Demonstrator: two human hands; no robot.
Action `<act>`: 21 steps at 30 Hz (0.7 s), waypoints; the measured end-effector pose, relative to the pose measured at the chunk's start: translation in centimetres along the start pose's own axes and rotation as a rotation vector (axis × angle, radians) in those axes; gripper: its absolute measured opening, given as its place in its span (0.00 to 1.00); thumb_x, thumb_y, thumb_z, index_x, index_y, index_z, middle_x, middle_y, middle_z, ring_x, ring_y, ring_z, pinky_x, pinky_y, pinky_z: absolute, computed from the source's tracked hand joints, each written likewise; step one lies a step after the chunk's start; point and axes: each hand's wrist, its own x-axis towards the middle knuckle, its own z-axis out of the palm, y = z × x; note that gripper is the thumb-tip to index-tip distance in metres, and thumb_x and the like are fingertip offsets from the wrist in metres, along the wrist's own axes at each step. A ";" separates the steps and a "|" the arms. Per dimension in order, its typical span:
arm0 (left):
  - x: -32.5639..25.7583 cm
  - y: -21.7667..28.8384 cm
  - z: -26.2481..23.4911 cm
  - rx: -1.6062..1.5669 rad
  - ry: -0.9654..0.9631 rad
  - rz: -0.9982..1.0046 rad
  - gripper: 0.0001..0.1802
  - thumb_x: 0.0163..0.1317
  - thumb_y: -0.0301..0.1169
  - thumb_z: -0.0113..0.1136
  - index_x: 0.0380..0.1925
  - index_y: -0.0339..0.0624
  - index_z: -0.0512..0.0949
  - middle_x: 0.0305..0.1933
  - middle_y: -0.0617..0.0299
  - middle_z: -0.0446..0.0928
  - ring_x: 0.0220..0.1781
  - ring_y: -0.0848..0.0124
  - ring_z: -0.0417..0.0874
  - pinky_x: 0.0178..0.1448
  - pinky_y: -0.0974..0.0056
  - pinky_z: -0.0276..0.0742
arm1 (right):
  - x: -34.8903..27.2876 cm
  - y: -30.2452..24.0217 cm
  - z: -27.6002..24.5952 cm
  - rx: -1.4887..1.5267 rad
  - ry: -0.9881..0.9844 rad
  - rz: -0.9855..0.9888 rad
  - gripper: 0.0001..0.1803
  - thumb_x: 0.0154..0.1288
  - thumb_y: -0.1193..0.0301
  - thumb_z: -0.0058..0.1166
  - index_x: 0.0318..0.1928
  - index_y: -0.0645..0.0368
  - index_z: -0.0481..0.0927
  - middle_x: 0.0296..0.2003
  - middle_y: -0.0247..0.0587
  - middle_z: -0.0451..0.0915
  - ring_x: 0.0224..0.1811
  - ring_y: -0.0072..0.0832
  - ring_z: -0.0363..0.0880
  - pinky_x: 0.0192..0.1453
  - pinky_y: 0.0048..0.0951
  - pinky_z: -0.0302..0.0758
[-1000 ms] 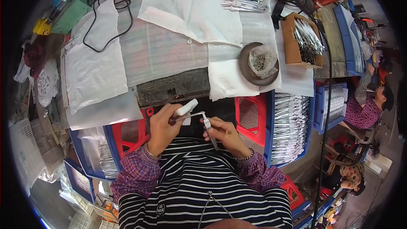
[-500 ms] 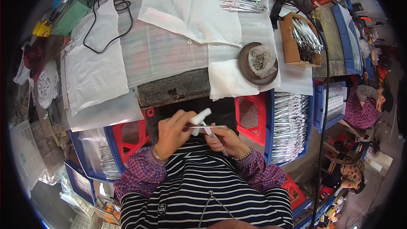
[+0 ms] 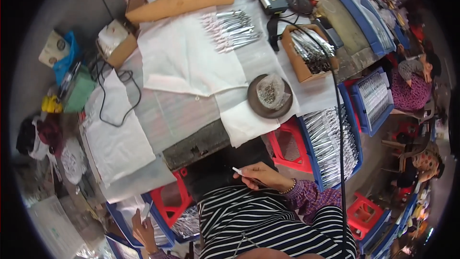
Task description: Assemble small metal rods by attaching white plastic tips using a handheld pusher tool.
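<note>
My right hand point(image 3: 262, 176) is in front of my lap, fingers closed round a slim piece with a white end point(image 3: 236, 170); the rest of it is hidden in the hand. My left hand point(image 3: 143, 232) reaches down over the blue crate at the left point(image 3: 115, 211). A small white piece point(image 3: 146, 209) shows at its fingertips, apparently pinched, blurred. Clear plastic and slim silver pieces lie in that crate. At the right, another blue crate point(image 3: 311, 156) is full of slim silver pieces with white parts point(image 3: 330, 144).
A brown round dish point(image 3: 254, 108) with a bag of small metal parts point(image 3: 272, 92) stands on the table. Silver pieces point(image 3: 232, 29) lie in a row behind it. A cardboard box point(image 3: 292, 67) holds more. A black cable point(image 3: 341, 172) hangs at the right. Red stools point(image 3: 165, 213) stand below.
My hands have parted. The left has moved down and left to the crate with a white piece; the right stays before my lap with its piece. The whole view has turned and shifted.
</note>
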 end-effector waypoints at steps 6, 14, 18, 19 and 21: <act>3.7 5.4 0.2 -0.351 0.032 0.157 0.16 0.44 0.15 0.55 0.36 0.37 0.78 0.34 0.53 0.77 0.29 0.60 0.77 0.30 0.64 0.71 | -2.6 -1.7 -0.3 -0.158 0.126 -0.012 0.16 0.69 0.64 0.48 0.48 0.63 0.78 0.25 0.27 0.73 0.24 0.12 0.68 0.27 0.14 0.66; 9.3 18.9 4.8 -0.696 -0.348 0.754 0.20 0.34 0.14 0.53 0.32 0.40 0.80 0.32 0.54 0.78 0.29 0.60 0.81 0.30 0.65 0.74 | -12.7 -1.0 -5.4 -0.030 0.829 -0.322 0.13 0.64 0.63 0.53 0.44 0.58 0.78 0.25 0.26 0.77 0.24 0.13 0.72 0.28 0.16 0.69; 9.5 22.9 6.2 -0.708 -0.546 0.884 0.17 0.40 0.12 0.54 0.32 0.40 0.79 0.32 0.54 0.78 0.30 0.59 0.81 0.31 0.64 0.75 | -20.6 3.0 -11.1 0.013 1.322 -0.443 0.14 0.63 0.65 0.52 0.45 0.60 0.74 0.27 0.27 0.74 0.24 0.13 0.70 0.28 0.16 0.66; 9.4 23.3 6.4 -0.711 -0.577 0.905 0.17 0.40 0.12 0.54 0.32 0.40 0.79 0.32 0.54 0.78 0.30 0.59 0.81 0.31 0.64 0.75 | -22.3 4.4 -12.2 0.068 1.451 -0.496 0.15 0.64 0.68 0.51 0.49 0.61 0.73 0.29 0.28 0.75 0.26 0.14 0.70 0.31 0.15 0.67; 9.7 23.9 7.5 -0.723 -0.692 0.894 0.14 0.44 0.13 0.55 0.32 0.39 0.79 0.33 0.54 0.78 0.31 0.58 0.81 0.31 0.64 0.75 | -25.2 7.7 -14.0 0.200 1.653 -0.655 0.14 0.64 0.74 0.50 0.49 0.66 0.72 0.29 0.33 0.75 0.27 0.18 0.72 0.35 0.18 0.69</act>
